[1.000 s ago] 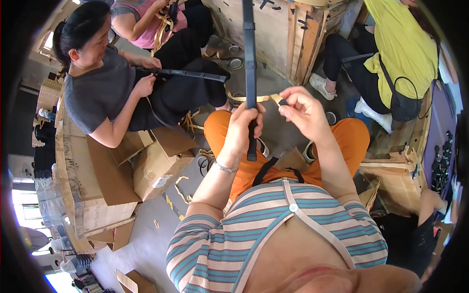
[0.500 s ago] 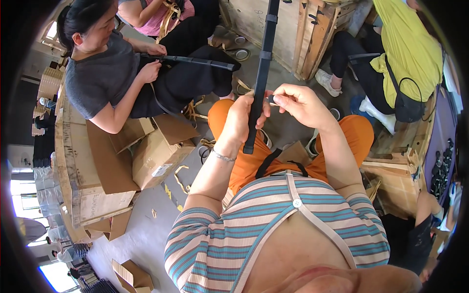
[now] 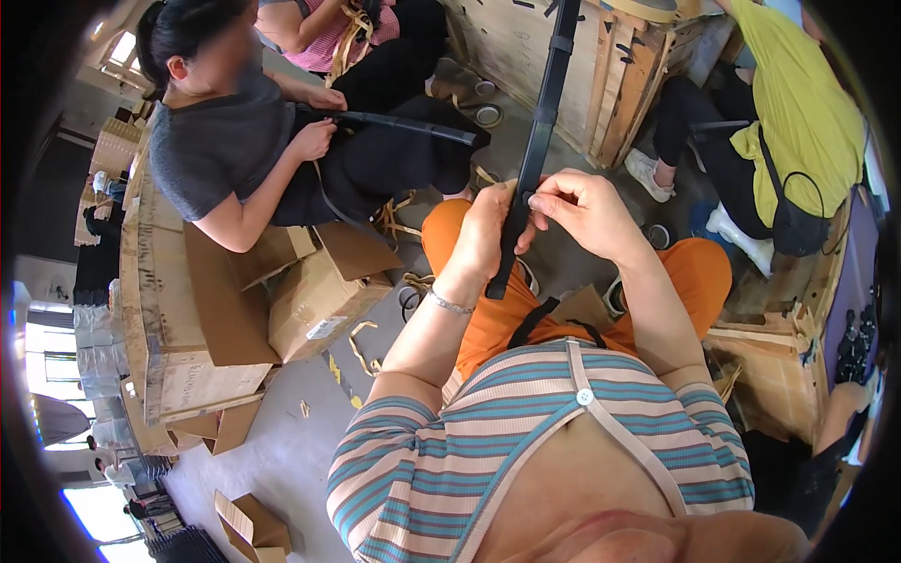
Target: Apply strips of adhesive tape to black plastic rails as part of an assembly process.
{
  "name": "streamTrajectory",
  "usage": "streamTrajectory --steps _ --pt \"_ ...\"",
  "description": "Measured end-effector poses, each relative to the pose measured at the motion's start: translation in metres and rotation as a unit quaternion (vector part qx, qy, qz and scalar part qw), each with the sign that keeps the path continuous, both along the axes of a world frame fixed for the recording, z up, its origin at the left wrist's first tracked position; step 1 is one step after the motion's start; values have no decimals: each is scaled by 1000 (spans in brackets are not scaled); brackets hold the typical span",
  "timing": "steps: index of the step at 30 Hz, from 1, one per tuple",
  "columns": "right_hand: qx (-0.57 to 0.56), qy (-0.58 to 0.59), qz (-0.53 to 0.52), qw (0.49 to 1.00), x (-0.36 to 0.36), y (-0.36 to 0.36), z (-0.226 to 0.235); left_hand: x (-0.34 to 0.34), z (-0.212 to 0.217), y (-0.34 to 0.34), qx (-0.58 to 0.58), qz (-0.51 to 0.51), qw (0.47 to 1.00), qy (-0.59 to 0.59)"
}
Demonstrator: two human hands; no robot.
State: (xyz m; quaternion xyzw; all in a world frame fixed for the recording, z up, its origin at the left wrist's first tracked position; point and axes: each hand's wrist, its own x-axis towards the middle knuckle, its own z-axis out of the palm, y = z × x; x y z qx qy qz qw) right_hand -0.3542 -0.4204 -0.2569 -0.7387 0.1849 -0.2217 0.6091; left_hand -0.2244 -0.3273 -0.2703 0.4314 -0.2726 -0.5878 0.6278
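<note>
Evidently, bands: two dark ones [image 3: 561,43] already cross your bar [image 3: 535,155]; the third spot, by your right hand [image 3: 596,216], looks unfinished.
Bar: long, straight, black, tilted, running past the head view's top edge; held in the air between your orange knees [image 3: 690,272].
Left hand [image 3: 481,235]: fingers wrapped around its lower part.
Right hand: fingers pinching a small dark piece [image 3: 527,198] at its right edge.

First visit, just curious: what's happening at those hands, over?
Left hand: gripping black bar near its lower end. Right hand: fingers at the bar's right side. Cardboard box off left, apart from bar.
</note>
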Motion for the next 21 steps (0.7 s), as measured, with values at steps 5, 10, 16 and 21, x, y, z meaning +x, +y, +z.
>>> streamTrajectory --steps 5,10,16,21 --pt "-34 6 -32 999 3 -2 -5 -1 -1 -3 0 7 1000 4" --pt "-20 16 -27 999 5 -1 0 -1 -3 -3 -4 23 1000 -14" --pt "-26 21 -39 999 7 -6 -5 -1 -5 -7 3 24 1000 -17" --pt "27 14 5 1000 7 -14 -6 5 -2 -10 24 0 1000 8"
